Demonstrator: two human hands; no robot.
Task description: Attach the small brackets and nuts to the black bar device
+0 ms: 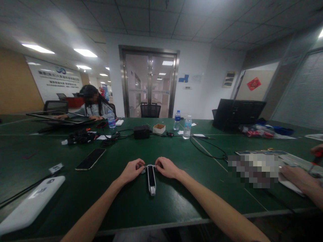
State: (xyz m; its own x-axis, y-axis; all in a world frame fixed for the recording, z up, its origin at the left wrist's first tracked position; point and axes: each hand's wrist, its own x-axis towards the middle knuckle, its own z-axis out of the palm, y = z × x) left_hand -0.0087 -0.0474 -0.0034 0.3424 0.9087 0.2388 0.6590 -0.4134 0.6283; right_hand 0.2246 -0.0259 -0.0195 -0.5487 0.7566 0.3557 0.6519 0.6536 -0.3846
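Note:
A slim, white-framed device [151, 178] with a dark middle and a pale block at its near end lies on the green table. At its upper left corner, my left hand [133, 171] has thumb and fingers pinched together. A small grey bit shows under those fingertips, too small to name. My right hand [168, 167] is curled closed at the device's upper right corner, its thumb and fingertips gripping the edge. Both wrists rest low near the tabletop.
A phone [91, 159] and a white casing [34, 205] lie left. Beyond are a black box [141, 132], a small open carton [159, 128], cables and water bottles [187, 127]. A co-worker's hand [299, 178] works at right; another person [93, 101] sits across.

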